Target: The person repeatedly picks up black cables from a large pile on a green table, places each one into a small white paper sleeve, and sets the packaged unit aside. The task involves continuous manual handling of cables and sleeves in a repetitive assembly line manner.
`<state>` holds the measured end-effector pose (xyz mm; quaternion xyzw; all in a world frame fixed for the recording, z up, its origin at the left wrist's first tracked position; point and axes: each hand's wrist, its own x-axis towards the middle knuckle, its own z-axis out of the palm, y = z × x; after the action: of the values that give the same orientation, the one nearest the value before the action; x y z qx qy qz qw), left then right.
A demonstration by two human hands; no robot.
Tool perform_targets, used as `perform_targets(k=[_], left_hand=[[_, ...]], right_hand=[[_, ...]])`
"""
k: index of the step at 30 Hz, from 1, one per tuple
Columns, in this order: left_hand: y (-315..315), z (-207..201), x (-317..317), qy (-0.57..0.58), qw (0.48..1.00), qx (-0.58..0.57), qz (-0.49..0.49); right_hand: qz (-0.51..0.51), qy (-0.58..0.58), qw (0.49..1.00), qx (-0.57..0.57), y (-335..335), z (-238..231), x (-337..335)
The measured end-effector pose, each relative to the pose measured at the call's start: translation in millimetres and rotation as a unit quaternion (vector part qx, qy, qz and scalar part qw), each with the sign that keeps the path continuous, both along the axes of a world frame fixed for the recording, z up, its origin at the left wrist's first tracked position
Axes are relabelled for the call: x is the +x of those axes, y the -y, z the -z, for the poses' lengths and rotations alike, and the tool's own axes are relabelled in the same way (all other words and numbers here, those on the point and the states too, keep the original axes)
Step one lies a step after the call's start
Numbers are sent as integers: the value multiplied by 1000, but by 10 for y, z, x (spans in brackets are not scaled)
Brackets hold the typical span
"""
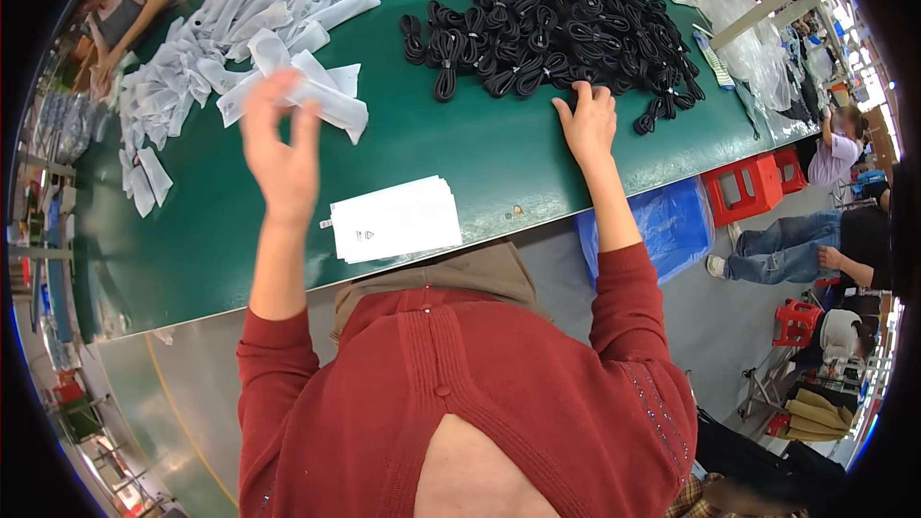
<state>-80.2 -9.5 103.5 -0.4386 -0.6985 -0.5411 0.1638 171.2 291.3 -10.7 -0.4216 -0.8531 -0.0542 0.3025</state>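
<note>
My left hand [280, 153] is raised at the near edge of a heap of whitish translucent pouches [259, 0], slightly blurred, its thumb and fingers apart. Just beyond those fingers lies a filled pouch [331, 107], apparently not gripped. At the near edge of a large pile of bundled black cables [547, 14], my right hand [589, 125] has its fingers extended, with the fingertips close to a coil; whether they touch it I cannot tell. Between my forearms, near the table's front edge, sits a stack of flat white sleeves [398, 221] with small dark print.
The green table [460, 149] spans the view in front of me. Under its front edge at right is a blue lined bin [652, 230], beside red stools [743, 187]. Clear plastic bags [743, 29] gather at the right end. Other people work at far left and right.
</note>
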Motion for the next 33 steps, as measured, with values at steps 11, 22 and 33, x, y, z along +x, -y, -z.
perform_targets(k=[11, 22, 33], left_hand=[[94, 1010, 1020, -19, 940, -248, 232], [94, 1012, 987, 225, 923, -220, 220], [118, 1023, 943, 259, 917, -179, 246]], right_hand=[[-42, -143, 980, -135, 684, -61, 417], [-205, -265, 800, -499, 1747, -311, 492], [-320, -116, 850, -402, 1722, -320, 409]])
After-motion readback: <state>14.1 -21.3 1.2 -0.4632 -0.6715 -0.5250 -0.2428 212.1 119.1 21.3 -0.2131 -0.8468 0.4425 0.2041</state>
